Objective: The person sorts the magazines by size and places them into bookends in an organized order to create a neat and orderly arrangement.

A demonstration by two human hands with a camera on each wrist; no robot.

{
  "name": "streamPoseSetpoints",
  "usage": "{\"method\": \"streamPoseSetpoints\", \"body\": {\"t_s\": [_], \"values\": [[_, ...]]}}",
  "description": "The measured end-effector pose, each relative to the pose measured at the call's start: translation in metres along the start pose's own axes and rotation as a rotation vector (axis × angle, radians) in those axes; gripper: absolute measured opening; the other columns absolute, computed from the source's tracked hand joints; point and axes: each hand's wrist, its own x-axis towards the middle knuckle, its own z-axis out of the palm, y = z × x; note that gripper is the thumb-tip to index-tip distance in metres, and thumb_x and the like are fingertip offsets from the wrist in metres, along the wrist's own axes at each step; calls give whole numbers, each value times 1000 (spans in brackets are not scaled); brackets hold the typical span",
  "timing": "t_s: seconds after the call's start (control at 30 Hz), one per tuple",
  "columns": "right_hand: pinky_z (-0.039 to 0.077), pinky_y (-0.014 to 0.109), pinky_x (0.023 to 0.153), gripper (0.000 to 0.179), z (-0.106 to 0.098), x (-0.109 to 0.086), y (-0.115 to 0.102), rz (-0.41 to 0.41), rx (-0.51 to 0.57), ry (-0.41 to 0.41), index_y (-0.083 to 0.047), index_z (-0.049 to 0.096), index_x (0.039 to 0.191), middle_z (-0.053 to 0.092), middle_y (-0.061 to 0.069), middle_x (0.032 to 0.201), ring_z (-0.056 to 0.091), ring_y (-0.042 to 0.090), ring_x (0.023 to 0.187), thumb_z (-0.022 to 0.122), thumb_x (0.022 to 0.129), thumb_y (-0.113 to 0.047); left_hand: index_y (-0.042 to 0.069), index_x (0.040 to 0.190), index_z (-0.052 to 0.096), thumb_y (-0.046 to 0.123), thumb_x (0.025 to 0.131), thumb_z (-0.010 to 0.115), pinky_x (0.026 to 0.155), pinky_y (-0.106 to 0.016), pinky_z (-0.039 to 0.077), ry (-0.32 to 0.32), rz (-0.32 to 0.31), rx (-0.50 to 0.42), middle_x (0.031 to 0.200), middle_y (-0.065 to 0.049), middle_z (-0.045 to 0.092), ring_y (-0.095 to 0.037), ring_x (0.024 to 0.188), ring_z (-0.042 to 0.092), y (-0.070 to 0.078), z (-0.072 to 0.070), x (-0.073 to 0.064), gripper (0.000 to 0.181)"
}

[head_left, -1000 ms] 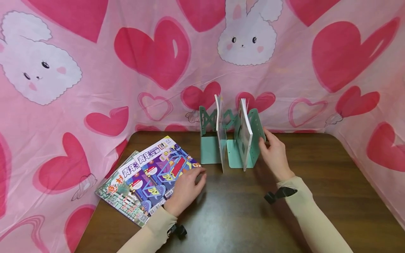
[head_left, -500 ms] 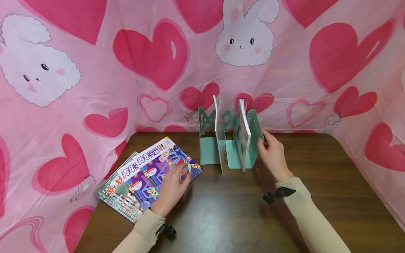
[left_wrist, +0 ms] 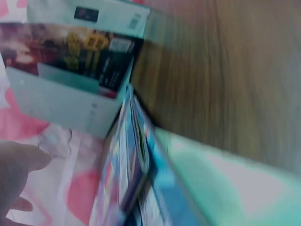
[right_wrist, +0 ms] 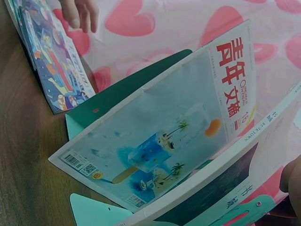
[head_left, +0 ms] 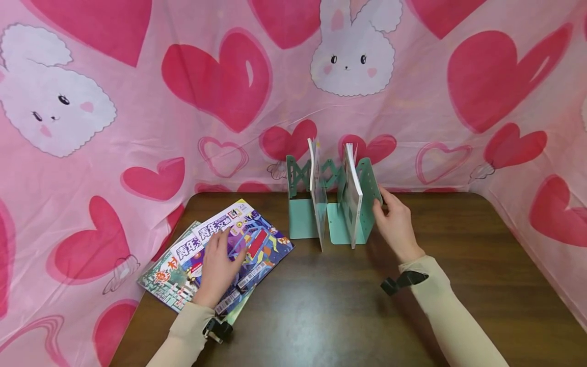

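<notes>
My left hand (head_left: 220,265) hovers over the fanned magazines (head_left: 266,250) on the left of the table, fingers loosely extended, nothing held. The left wrist view shows its fingers (left_wrist: 21,165) apart from the magazine edges (left_wrist: 136,155). A green metal expanding bookend (head_left: 302,219) stands farther back in the middle. In it are an upright magazine with an ice-pop cover (right_wrist: 164,141) and, to its right, a white-spined magazine (right_wrist: 202,188) leaning slightly. My right hand (head_left: 398,224) holds the bookend's right end plate (head_left: 369,199) at its outer edge, thumb toward the front.
A dark wooden table (head_left: 312,306) carries everything. Behind it and at both sides hangs a pink cloth (head_left: 220,107) with hearts and rabbits. The magazine pile's right corner lies close to the bookend's left base.
My left hand has moved left from the magazines' right corner to over their middle, uncovering more of the purple covers. The right hand and the bookend stay in place.
</notes>
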Motion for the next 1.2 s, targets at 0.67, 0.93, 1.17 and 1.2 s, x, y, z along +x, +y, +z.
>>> {"method": "streamPoseSetpoints", "body": {"t_s": [0.67,0.93,1.17,1.2], "values": [[55,62,90,43,-1,0,-3,24,27,-30,3,58,145,64,28,135,67,44,110,58,102,-2,0,159,31,32,93,77,116,-72,26,-178,-205,57,158,-38,24,-57,143,24,-34,-9,7,87],[57,62,87,42,-1,-1,-2,22,20,-22,2,59,144,64,28,135,68,43,108,57,102,-3,-9,158,24,36,91,78,117,-73,23,-209,-250,57,155,-44,22,-59,142,22,-40,-14,10,97],[57,62,85,43,-1,-1,-2,9,24,-19,2,58,145,64,27,135,67,40,103,55,103,-3,-10,160,13,26,91,79,115,-71,29,-204,-289,-55,151,-44,26,-57,137,29,-47,-21,17,103],[57,62,85,43,-1,-1,-2,9,25,-22,2,57,146,64,27,136,67,39,103,55,103,-3,-10,161,11,25,91,80,115,-71,29,-201,-293,-63,151,-44,26,-57,137,29,-48,-21,18,104]]}}
